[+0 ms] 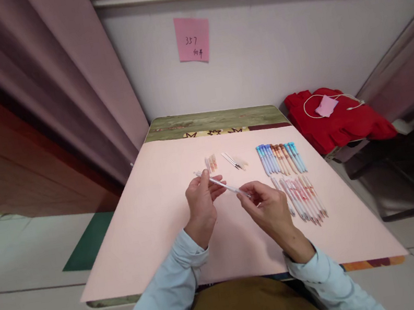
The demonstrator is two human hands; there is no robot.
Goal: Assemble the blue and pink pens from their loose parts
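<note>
Between my two hands, above the middle of the table, a slim whitish pen (225, 186) is held at a slant. My left hand (200, 198) grips its upper left end between thumb and fingers. At the lower right end, the fingertips of my right hand (265, 201) pinch the pen and partly hide its tip. Just beyond my left hand lie several small printed pen parts (211, 163). Thin white refills with dark tips (230, 160) lie to their right, with small pale pieces (241, 162) beside them.
Blue and brown pens (281, 158) lie in a row at the right, with whitish-pink pens (304, 197) nearer me, close by my right hand. A pale pink sheet (144, 229) covers the table. A red cloth bundle (339, 125) sits beyond its right edge. Behind stands a wall with a pink note (193, 39).
</note>
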